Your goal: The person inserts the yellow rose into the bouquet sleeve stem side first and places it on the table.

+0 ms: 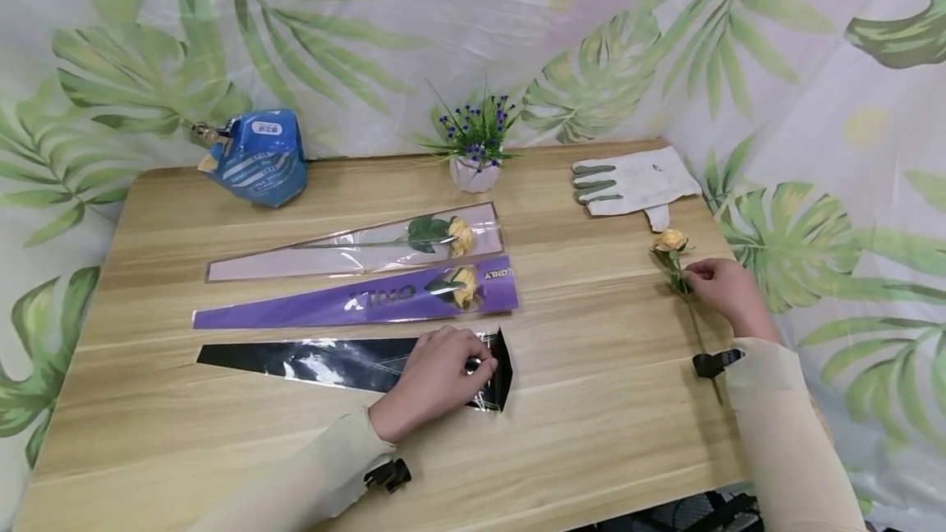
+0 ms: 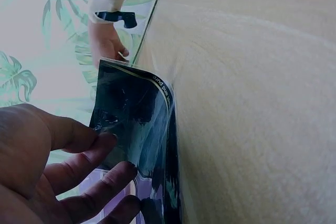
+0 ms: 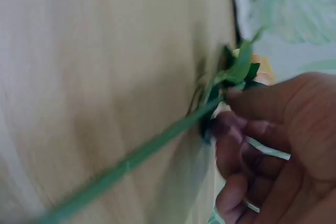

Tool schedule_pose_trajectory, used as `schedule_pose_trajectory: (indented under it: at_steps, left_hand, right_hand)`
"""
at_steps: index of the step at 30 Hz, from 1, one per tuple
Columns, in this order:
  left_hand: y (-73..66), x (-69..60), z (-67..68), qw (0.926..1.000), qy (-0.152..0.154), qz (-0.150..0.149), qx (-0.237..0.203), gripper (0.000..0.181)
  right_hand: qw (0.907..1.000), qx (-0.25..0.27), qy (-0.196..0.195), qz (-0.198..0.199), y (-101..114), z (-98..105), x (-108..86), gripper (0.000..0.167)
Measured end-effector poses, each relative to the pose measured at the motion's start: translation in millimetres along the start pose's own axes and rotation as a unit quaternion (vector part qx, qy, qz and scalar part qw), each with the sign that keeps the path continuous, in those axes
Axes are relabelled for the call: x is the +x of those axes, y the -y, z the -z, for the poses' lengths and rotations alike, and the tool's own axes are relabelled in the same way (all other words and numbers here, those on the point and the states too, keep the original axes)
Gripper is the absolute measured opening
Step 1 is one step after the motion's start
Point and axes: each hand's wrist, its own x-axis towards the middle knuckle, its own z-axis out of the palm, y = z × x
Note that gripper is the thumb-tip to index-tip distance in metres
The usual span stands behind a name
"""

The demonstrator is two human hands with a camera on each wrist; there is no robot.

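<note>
My left hand [image 1: 442, 368] is over the wide end of a black flower sleeve [image 1: 318, 358]. In the left wrist view, its thumb and forefinger pinch the sleeve's film [image 2: 131, 114], and that end stands raised off the table. At the right side of the table, my right hand [image 1: 723, 290] pinches the stem of a yellow rose [image 1: 671, 240] just below the bloom. The rose's green stem [image 3: 126, 166] slants away from the fingers in the right wrist view; its bloom is partly hidden behind leaves and hand.
Beyond the black sleeve lie a purple sleeve [image 1: 296, 310] and a pale pink sleeve [image 1: 251, 268], each holding a yellow rose. A blue bag [image 1: 262, 162], a potted plant [image 1: 475, 175] and a white glove [image 1: 639, 179] are along the back of the wooden table [image 1: 591, 433].
</note>
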Motion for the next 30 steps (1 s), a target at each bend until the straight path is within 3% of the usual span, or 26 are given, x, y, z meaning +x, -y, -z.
schedule_pose_trajectory:
  at_steps: [4,6,8,9,10,11,12,16,17,18,19,20,21,23,25,27,30]
  left_hand:
    - [-0.3,-0.1,-0.3,1.0,0.004,-0.001,-0.006,0.013]
    - [-0.8,-0.4,-0.1,0.9999,0.005,0.001,-0.011,0.013]
    - [-1.1,-0.6,0.0,0.9999,0.005,0.004,-0.015,0.014]
    - [-1.2,-0.6,0.2,0.9998,0.006,0.004,-0.017,0.014]
    - [-1.3,-0.5,0.6,0.9998,0.007,0.005,-0.019,0.015]
    - [-1.4,-0.3,1.0,0.9997,0.008,0.006,-0.022,0.015]
    - [-1.3,-0.1,1.5,0.9997,0.008,0.007,-0.024,0.015]
    - [-1.3,1.3,4.2,0.9994,0.004,0.013,-0.031,0.015]
    - [-1.3,1.6,4.7,0.9994,0.004,0.015,-0.032,0.015]
    - [-1.4,1.9,5.2,0.9994,0.002,0.015,-0.033,0.015]
    - [-1.5,2.2,5.6,0.9993,0.002,0.015,-0.033,0.015]
    - [-1.6,2.5,5.9,0.9993,0.002,0.014,-0.035,0.015]
    - [-1.5,2.8,6.0,0.9993,0.003,0.012,-0.036,0.015]
    - [-1.3,3.3,6.0,0.9992,0.004,0.011,-0.038,0.015]
    - [-0.8,3.7,6.1,0.999,0.005,0.012,-0.042,0.015]
    - [-0.3,3.9,6.6,0.9988,0.001,0.013,-0.048,0.015]
    - [0.2,3.5,7.6,0.9981,-0.008,0.017,-0.058,0.015]
  right_hand:
    - [0.9993,-0.017,0.031,0.006,0,-2,7.1,0.04]
    - [0.9987,0.008,0.049,0.003,8,-1,5.6,0.039]
    - [0.9937,0.085,0.073,-0.002,19,4,0.0,0.038]
    - [0.9865,0.141,0.083,-0.002,26,8,-4.2,0.037]
    - [0.9733,0.211,0.091,-0.002,33,12,-9.1,0.035]
    - [0.953,0.287,0.096,0.002,40,15,-14.4,0.031]
    - [0.9252,0.366,0.099,0.013,48,18,-19.5,0.025]
    - [0.7924,0.596,0.093,0.09,81,20,-40.8,0.005]
    - [0.7565,0.638,0.093,0.11,90,17,-46.2,0.009]
    - [0.727,0.669,0.09,0.127,98,13,-52.0,0.013]
    - [0.7007,0.694,0.087,0.14,106,8,-57.6,0.016]
    - [0.682,0.711,0.079,0.15,113,2,-63.1,0.017]
    - [0.671,0.722,0.069,0.155,119,-4,-67.8,0.018]
    - [0.6619,0.733,0.045,0.153,130,-15,-75.9,0.016]
    - [0.6856,0.715,0.011,0.138,139,-23,-81.3,0.01]
    - [0.7172,0.687,-0.024,0.114,144,-30,-84.8,0.006]
    - [0.7463,0.657,-0.069,0.084,147,-36,-88.7,0.009]
